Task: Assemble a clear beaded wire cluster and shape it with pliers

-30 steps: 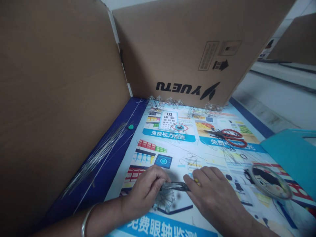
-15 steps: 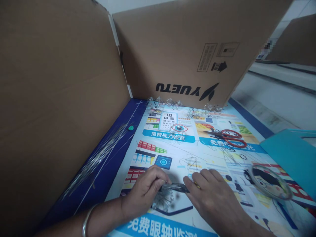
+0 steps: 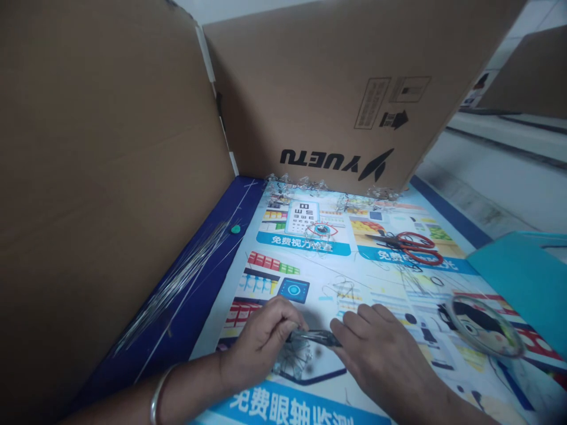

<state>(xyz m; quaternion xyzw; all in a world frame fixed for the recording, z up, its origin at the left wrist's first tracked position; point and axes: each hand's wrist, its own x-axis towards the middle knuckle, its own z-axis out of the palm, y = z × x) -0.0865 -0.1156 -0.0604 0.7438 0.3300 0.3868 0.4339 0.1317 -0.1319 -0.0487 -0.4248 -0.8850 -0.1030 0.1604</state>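
Cardboard panels (image 3: 343, 77): brown, upright, left and far sides. Ledge (image 3: 509, 141): pale, far right. Worktop (image 3: 241, 198): dark blue, mostly under a printed sheet (image 3: 261, 422), flat, strewn with fine scraps. Wires (image 3: 186, 271): loose bundle, left. Right hand (image 3: 381, 348): grip clenched round the pliers (image 3: 316, 337). Left hand (image 3: 268, 330): grip pinching the wire piece (image 3: 295, 358) by the plier tips, exact contact hidden. Scissors (image 3: 411, 245): red handles, far right. Pliers: presumably stiff, weightiest item held; handles suit the grasp. Wire piece: near middle, below the left fingers; likely light, springy, easily bent, best pinched at its gathered end.
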